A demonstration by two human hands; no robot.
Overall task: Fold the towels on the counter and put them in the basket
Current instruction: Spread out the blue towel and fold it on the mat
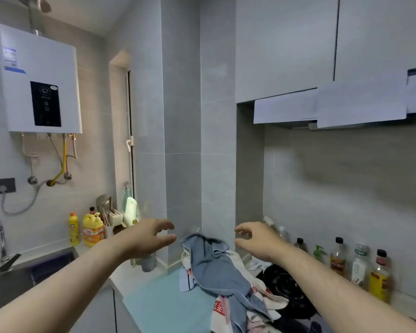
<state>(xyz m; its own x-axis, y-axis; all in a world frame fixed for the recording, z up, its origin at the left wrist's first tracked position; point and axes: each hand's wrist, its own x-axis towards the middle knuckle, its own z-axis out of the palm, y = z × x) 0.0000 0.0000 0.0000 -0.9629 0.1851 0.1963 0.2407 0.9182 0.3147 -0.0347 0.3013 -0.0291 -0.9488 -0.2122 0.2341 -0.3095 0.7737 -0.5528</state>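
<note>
1. The crumpled grey-blue cloth towel lies on top of an unfolded heap, draped over rumpled white towels with red print. The heap sits on the pale turquoise table, its right edge touching the black gas hob.
2. The left hand hovers just left of the heap's far end and the right hand just right of it. Each grip is released: the fingers are loosely curled and hold nothing, and neither hand touches cloth.
3. By the look of it, the task is at its very start. No towel is folded, and every one remains to be picked up, folded and put away.
4. No basket is in view, so where the towels must go cannot be told.
5. As for containers, the dark sunken sink at the left is too shadowed to show what it holds. Yellow detergent bottles stand behind it, and a row of capped bottles lines the wall beside the hob, one holding yellow liquid.
</note>
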